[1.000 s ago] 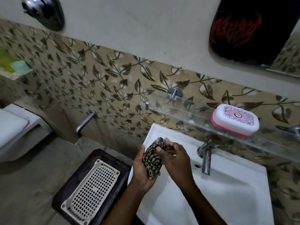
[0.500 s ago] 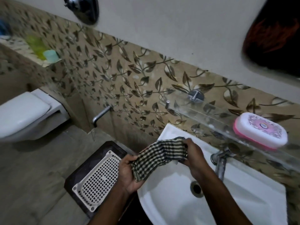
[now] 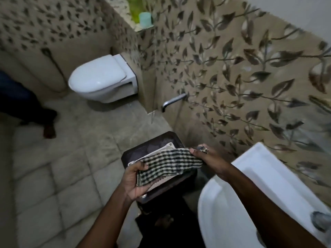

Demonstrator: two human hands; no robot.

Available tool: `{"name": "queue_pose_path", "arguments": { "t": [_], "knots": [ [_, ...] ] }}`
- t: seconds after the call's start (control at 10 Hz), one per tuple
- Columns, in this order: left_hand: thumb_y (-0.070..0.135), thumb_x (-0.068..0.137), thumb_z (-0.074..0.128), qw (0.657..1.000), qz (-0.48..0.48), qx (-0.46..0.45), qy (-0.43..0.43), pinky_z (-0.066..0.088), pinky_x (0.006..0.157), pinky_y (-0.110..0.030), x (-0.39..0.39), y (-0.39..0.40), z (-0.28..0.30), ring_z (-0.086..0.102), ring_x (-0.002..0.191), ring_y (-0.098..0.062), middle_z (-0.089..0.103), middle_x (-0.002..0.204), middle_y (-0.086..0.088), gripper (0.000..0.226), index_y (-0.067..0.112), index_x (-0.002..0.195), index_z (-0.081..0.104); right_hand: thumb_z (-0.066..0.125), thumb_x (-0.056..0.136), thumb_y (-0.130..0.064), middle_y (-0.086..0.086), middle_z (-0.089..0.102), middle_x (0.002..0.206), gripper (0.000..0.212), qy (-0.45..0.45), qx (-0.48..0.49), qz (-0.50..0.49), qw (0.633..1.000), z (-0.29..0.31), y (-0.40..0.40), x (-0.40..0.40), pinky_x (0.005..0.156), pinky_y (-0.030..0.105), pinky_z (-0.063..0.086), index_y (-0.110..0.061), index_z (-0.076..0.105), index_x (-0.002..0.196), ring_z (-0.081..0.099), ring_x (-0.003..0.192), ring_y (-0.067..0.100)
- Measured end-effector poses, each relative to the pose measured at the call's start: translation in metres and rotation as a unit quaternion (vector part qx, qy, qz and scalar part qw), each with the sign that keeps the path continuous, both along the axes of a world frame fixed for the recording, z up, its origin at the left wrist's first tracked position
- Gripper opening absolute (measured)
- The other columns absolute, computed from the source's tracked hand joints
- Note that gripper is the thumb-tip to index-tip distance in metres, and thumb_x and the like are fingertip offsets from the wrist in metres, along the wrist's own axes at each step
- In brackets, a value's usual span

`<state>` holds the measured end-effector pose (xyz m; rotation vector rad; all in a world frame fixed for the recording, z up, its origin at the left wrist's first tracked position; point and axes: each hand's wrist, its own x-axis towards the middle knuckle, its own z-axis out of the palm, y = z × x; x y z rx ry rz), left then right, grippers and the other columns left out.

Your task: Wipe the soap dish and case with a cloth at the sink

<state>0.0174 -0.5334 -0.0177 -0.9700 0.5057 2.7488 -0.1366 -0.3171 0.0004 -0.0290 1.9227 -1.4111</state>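
A black-and-cream checked cloth (image 3: 166,162) is stretched between both hands, left of the white sink (image 3: 223,212). My left hand (image 3: 134,179) grips its lower left end from below. My right hand (image 3: 206,156) pinches its upper right end. The cloth hangs over a dark stool (image 3: 154,145) that carries a white slotted tray (image 3: 168,146), mostly hidden by the cloth. The pink soap case and the glass shelf are out of view. Only the sink's left part and a bit of its tap (image 3: 320,219) show at the right edge.
A white wall-hung toilet (image 3: 102,79) stands at the back left. A chrome spout (image 3: 172,102) juts from the leaf-patterned wall. Another person's leg and foot (image 3: 48,129) are on the tiled floor at left. A green cup (image 3: 145,19) sits on a high ledge.
The view has swung left, so the soap case and shelf left the frame. Both hands moved with the cloth from over the sink to above the stool, pulling the cloth out wider.
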Motion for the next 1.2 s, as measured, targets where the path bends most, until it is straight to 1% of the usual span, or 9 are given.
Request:
{"name": "queue_pose_path", "arguments": {
  "t": [0.1,0.2,0.3,0.5,0.6,0.7,0.8,1.0,1.2],
  "knots": [
    [-0.004,0.077,0.039,0.999,0.001,-0.033,-0.042,0.062,0.085,-0.048,0.000,-0.019,-0.031,0.073,0.098,-0.042,0.070,0.115,-0.032,0.047,-0.016,0.112,0.069,0.075,0.083,-0.025,0.021,0.073,0.107,0.029,-0.027,0.026,0.029,0.999,-0.036,-0.025,-0.009,0.100,0.052,0.051,-0.004,0.068,0.102,0.069,0.102,0.035],
    [-0.010,0.088,0.048,0.979,-0.032,-0.156,-0.128,0.057,0.090,-0.046,-0.005,-0.029,-0.076,0.064,0.111,-0.045,0.063,0.128,-0.034,0.042,-0.013,0.129,0.057,0.079,0.078,-0.033,0.016,0.077,0.099,0.032,-0.023,0.082,0.051,0.995,-0.078,-0.041,-0.020,0.095,0.055,0.054,-0.007,0.074,0.096,0.072,0.098,0.035],
    [-0.009,0.093,0.055,0.942,-0.036,-0.275,-0.190,0.060,0.085,-0.044,-0.009,-0.032,-0.127,0.070,0.097,-0.037,0.070,0.118,-0.029,0.030,-0.010,0.122,0.064,0.078,0.075,-0.046,0.014,0.077,0.094,0.043,0.024,0.168,0.067,0.983,-0.120,-0.060,-0.031,0.078,0.046,0.061,-0.007,0.074,0.093,0.074,0.087,0.030],
    [0.018,0.083,0.081,0.794,-0.076,-0.509,-0.324,0.062,0.084,-0.046,-0.011,-0.035,-0.198,0.074,0.090,-0.033,0.076,0.097,-0.017,0.029,0.002,0.106,0.074,0.078,0.075,-0.049,0.011,0.070,0.083,0.041,0.094,0.268,0.144,0.948,-0.186,-0.086,-0.045,0.039,0.018,0.046,-0.013,0.061,0.086,0.065,0.059,0.019],
    [0.022,0.083,0.079,0.737,-0.101,-0.574,-0.341,0.057,0.077,-0.032,-0.014,-0.034,-0.215,0.073,0.087,-0.032,0.075,0.086,-0.015,0.022,0.003,0.094,0.075,0.076,0.079,-0.044,0.018,0.071,0.098,0.049,0.107,0.315,0.187,0.924,-0.208,-0.096,-0.049,0.055,0.031,0.056,-0.004,0.064,0.105,0.069,0.081,0.030],
    [0.022,0.086,0.076,0.710,-0.119,-0.599,-0.350,0.054,0.083,-0.035,-0.019,-0.031,-0.229,0.072,0.094,-0.035,0.076,0.096,-0.019,0.025,0.002,0.100,0.075,0.073,0.082,-0.040,0.023,0.070,0.108,0.048,0.129,0.345,0.191,0.910,-0.228,-0.102,-0.052,0.080,0.043,0.058,-0.003,0.064,0.109,0.068,0.099,0.036],
    [0.018,0.088,0.071,0.691,-0.135,-0.611,-0.363,0.052,0.090,-0.039,-0.023,-0.031,-0.237,0.069,0.104,-0.039,0.074,0.107,-0.024,0.028,0.002,0.111,0.072,0.072,0.083,-0.033,0.023,0.069,0.113,0.043,0.142,0.364,0.165,0.905,-0.240,-0.109,-0.048,0.087,0.043,0.056,-0.001,0.064,0.110,0.066,0.105,0.036],
    [0.018,0.092,0.064,0.633,-0.165,-0.677,-0.337,0.053,0.090,-0.046,-0.023,-0.022,-0.222,0.066,0.108,-0.044,0.070,0.117,-0.026,0.044,0.005,0.133,0.056,0.054,0.094,-0.019,0.018,0.067,0.118,0.028,0.193,0.435,0.165,0.864,-0.227,-0.112,-0.042,0.092,0.042,0.056,-0.004,0.066,0.116,0.065,0.110,0.034],
    [0.028,0.094,0.064,0.606,-0.157,-0.744,-0.236,0.051,0.089,-0.044,-0.041,-0.007,-0.153,0.065,0.111,-0.040,0.067,0.123,-0.021,0.041,0.011,0.131,0.058,0.066,0.086,-0.032,0.013,0.069,0.111,0.028,0.204,0.408,0.111,0.883,-0.165,-0.078,-0.034,0.083,0.037,0.056,-0.015,0.068,0.108,0.067,0.103,0.031]
  ]
}}
